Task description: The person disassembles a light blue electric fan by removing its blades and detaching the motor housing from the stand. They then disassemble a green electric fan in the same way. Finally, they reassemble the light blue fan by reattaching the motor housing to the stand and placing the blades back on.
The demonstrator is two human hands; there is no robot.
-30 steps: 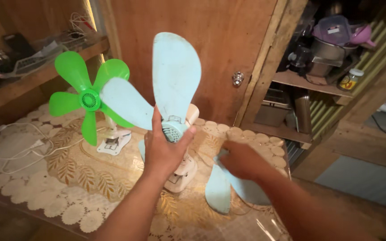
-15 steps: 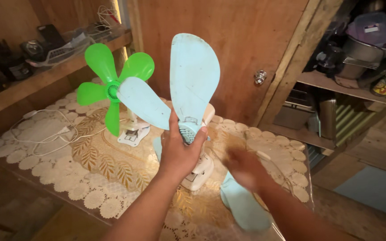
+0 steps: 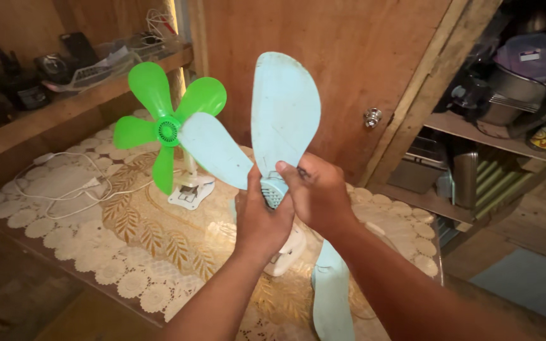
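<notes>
Right hand (image 3: 314,192) has joined left hand (image 3: 261,218) — gripping blue fan blade (image 3: 282,113)

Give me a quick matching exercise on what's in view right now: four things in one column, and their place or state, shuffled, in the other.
Things:
1. pale blue fan blade
2. green fan
3. white cable
4. round door knob

Places or states:
A. lying loose on the lace tablecloth, far left
B. on the wooden door behind
C. held up at its hub by the left hand and right hand
D. standing on the table on a white base

Pairs: 1-C, 2-D, 3-A, 4-B
</notes>
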